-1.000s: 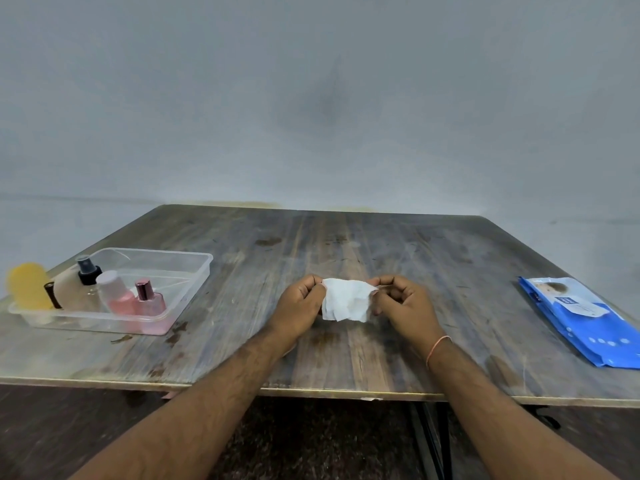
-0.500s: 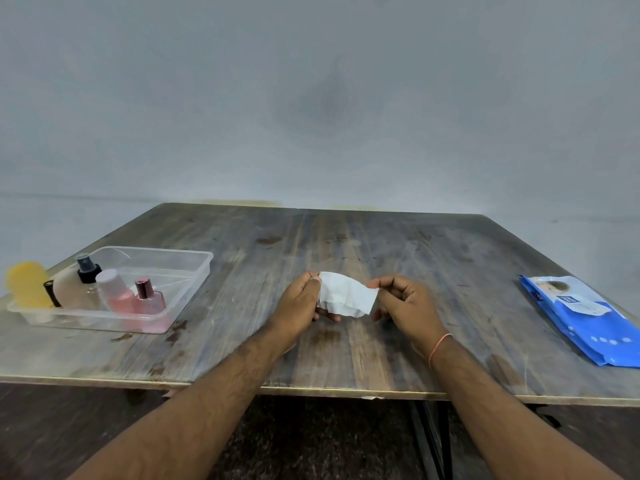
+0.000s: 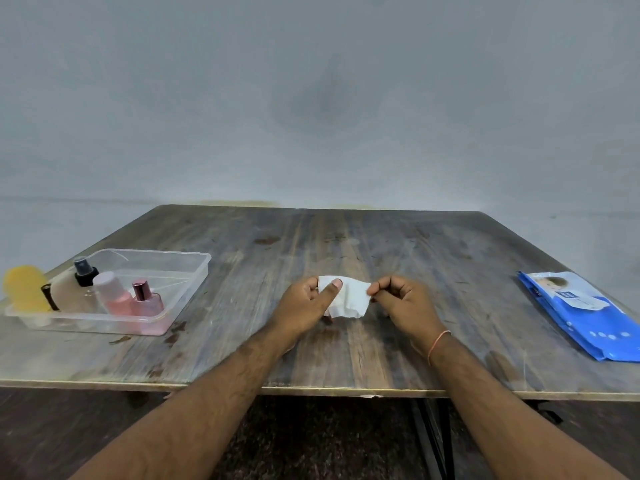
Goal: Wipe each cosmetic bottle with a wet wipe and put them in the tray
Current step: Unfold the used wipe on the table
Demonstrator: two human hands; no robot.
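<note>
Head view: left hand [image 3: 304, 306] and right hand [image 3: 403, 301] pinch one wet wipe [image 3: 349, 299].

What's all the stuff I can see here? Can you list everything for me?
table: one, worn grey-brown wood, fills the lower half of the view
tray: one, clear plastic, on the table's left side
cosmetic bottles: about five in the tray's near left end; one yellow, one beige with a black spray top, two pink, one small dark piece I cannot identify
wet wipe: one, white, crumpled, held above the table's middle
wipe pack: one, blue with a white label, lying flat at the table's right edge
wall: plain grey, behind the table
left hand: pinches the wipe's left side
right hand: pinches the wipe's right edge; thin orange band on the wrist
</note>
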